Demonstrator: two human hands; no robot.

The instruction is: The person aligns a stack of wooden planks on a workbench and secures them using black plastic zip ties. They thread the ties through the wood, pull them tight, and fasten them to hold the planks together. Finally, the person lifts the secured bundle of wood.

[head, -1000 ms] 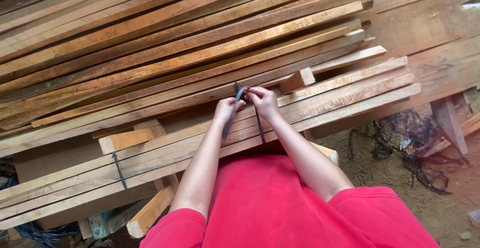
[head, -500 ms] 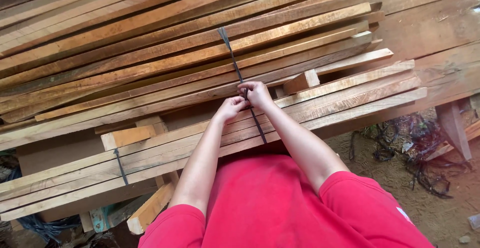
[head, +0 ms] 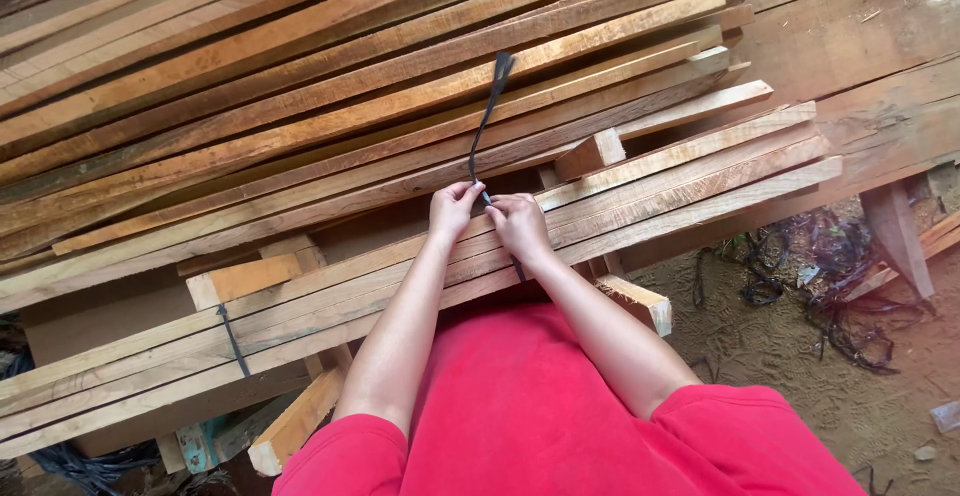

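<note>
1. Together, the left hand point(head: 454, 206) and right hand point(head: 517, 222) meet at one spot on a black strap point(head: 484, 126), each grip pinched shut on it, fingertips nearly touching.
2. From that pinch the strap's free end rises away from the person, its long axis leaning slightly to the right, and ends in a frayed tip over the stacked boards.
3. Below the right hand a short stretch of the same strap runs toward the person, down across the near planks point(head: 640, 191), and disappears over their front edge.
4. The strap crosses the planks nearly at right angles to their length.
5. A short wood block point(head: 590, 153) lies on the planks just right of the hands; another block point(head: 240, 278) sits to the left.
6. Further left, a second black strap point(head: 233, 337) wraps the same bundle.
7. Behind, a big pile of long boards point(head: 300, 66) slants across the view.
</note>
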